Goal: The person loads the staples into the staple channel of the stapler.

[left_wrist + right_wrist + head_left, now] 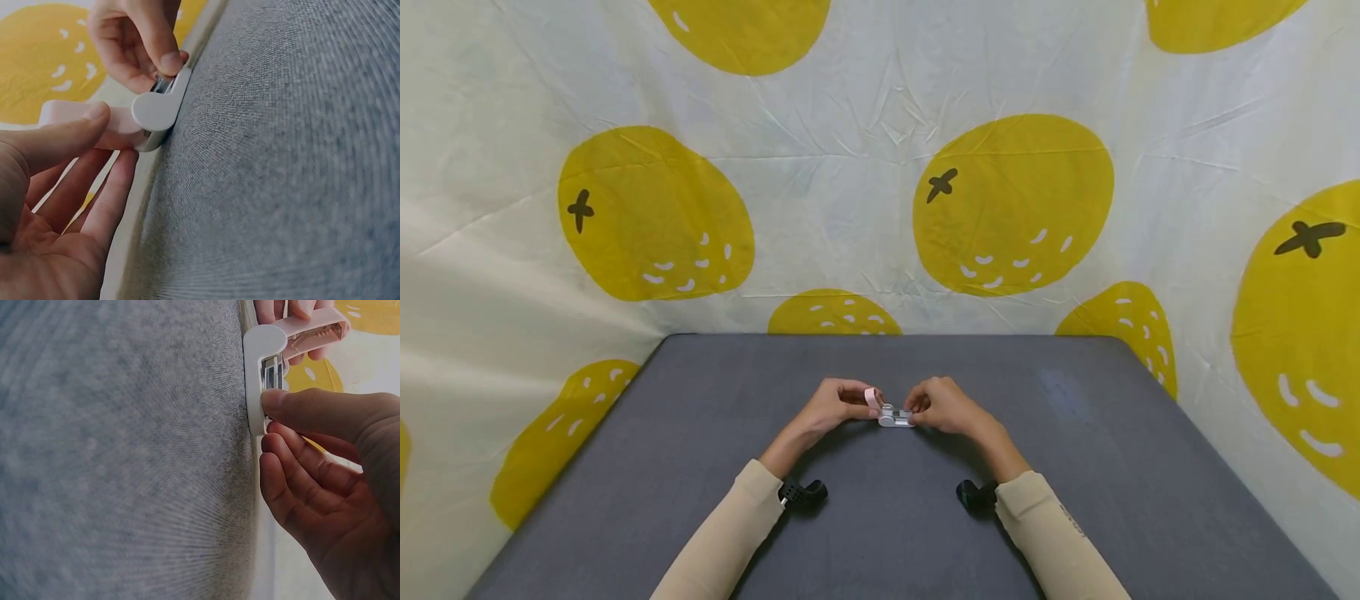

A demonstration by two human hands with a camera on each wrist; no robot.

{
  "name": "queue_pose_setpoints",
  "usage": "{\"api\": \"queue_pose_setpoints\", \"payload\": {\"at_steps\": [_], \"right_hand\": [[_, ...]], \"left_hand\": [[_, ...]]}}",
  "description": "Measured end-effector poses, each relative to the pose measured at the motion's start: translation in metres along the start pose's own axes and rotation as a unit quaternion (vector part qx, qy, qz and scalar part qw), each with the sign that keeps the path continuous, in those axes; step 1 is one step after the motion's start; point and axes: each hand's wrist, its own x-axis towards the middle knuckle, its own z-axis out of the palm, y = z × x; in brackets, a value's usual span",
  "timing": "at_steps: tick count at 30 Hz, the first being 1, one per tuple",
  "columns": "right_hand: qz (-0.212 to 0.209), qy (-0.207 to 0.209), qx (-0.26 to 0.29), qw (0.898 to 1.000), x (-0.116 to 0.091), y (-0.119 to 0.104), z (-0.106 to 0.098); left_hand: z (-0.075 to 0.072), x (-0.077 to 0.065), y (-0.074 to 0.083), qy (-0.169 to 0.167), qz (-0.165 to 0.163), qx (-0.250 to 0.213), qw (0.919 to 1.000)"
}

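A small stapler with a white base [895, 422] and a pink top arm [314, 339] rests on the grey table, its arm swung up and back. My left hand [835, 404] pinches that pink arm between thumb and fingers, seen close in the left wrist view. At the base's other end, my right hand [946, 406] pinches the stapler, thumb [294, 405] on the end of the metal channel [271, 374] and fingertips beneath. Fingers partly cover the channel, so whether a staple strip lies under the thumb cannot be told.
The grey cloth-covered table [880, 533] spreads around both hands. A white curtain [850, 225] with yellow fruit prints hangs behind the table and along its sides. Black wrist cameras [805, 496] sit at both sleeve cuffs.
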Motion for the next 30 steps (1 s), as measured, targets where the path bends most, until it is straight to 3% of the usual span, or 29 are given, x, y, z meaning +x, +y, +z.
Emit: {"api": "queue_pose_setpoints", "payload": {"at_steps": [5,15,30], "right_hand": [[-0.005,0.002,-0.002,1.0,-0.001,0.001,0.0],[-0.007,0.006,0.006,1.0,-0.002,0.001,0.002],[-0.011,0.008,0.008,1.0,-0.002,0.001,0.002]], "left_hand": [[0.006,0.0,0.006,0.015,0.033,0.08,0.9962],[0.014,0.001,0.01,0.043,0.081,0.237,0.9672],[0.026,-0.001,0.019,0.038,0.115,0.337,0.9336]]}}
